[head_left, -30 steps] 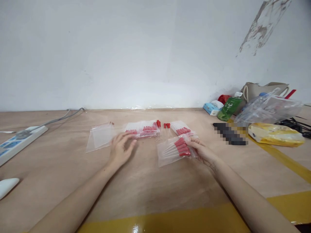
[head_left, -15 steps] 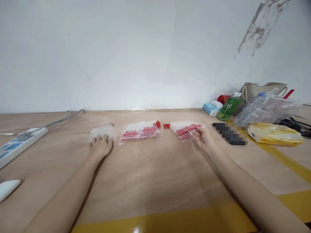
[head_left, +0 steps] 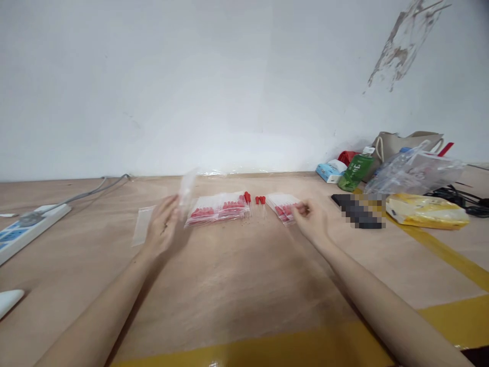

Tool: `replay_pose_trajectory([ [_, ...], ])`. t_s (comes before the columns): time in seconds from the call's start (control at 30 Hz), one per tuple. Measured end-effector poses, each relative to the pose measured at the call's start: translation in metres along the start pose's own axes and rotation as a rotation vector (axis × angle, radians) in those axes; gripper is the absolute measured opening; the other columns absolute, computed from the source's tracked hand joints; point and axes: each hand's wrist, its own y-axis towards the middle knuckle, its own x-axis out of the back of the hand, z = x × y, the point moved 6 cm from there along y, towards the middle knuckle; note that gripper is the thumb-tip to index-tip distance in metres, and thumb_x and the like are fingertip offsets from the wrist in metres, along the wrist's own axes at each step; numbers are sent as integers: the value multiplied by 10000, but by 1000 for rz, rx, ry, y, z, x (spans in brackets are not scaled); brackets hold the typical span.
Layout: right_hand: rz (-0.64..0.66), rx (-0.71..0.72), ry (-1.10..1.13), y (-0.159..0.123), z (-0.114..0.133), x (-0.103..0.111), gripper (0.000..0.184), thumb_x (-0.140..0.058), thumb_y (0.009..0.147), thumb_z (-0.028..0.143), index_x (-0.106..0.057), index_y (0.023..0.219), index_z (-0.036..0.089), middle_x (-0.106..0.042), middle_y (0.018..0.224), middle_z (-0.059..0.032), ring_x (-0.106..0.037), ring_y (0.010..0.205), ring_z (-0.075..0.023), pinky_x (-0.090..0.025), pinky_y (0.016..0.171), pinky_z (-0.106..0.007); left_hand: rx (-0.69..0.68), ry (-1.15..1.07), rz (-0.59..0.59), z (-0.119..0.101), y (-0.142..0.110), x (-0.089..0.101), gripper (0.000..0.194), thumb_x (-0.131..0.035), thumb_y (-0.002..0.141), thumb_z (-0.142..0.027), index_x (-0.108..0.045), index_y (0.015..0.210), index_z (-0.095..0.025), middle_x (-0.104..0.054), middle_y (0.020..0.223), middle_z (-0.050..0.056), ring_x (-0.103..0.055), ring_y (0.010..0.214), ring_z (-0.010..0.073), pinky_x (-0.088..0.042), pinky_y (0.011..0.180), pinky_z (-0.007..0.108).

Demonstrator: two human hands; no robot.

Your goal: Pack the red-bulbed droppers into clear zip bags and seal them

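My left hand [head_left: 163,229] is lifted off the wooden table [head_left: 237,285] and pinches an empty clear plastic bag [head_left: 187,191] that stands up, blurred by motion. More empty bags [head_left: 142,224] lie flat just to its left. My right hand [head_left: 311,220] rests by a pile of filled bags with red-capped droppers [head_left: 282,205], fingers curled and blurred. A second row of filled bags [head_left: 219,208] lies between the hands. A few loose red-capped droppers [head_left: 260,200] lie behind them.
A white power strip [head_left: 26,227] with a grey cable sits at the left, a white object [head_left: 9,300] at the near left edge. At the right are a green bottle [head_left: 356,173], a tissue pack [head_left: 330,171], plastic bags [head_left: 416,171], a yellow packet [head_left: 426,211] and yellow floor tape [head_left: 451,260].
My left hand lifted one empty bag from the stack at the left. My right hand set its filled bag on the right pile and drew back slightly.
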Motion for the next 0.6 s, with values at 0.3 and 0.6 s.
replay_pose_trajectory([
  [0.3, 516, 3, -509, 18, 34, -105, 161, -478, 748, 159, -616, 816, 112, -637, 861, -178, -606, 824, -243, -412, 681, -294, -459, -128, 785, -100, -55, -67, 380, -331, 923, -292, -383, 1298, -330, -300, 1411, -12, -241, 1304, 202, -206, 1062, 452],
  [0.6, 496, -50, -495, 26, 31, -116, 251, -453, 781, 157, -525, 1009, 83, -602, 962, -199, -595, 870, -242, -422, 687, -283, -332, -100, 664, -101, -58, -68, 411, -465, 860, -403, -463, 1253, -281, -444, 1312, 59, -404, 1192, 249, -328, 981, 455],
])
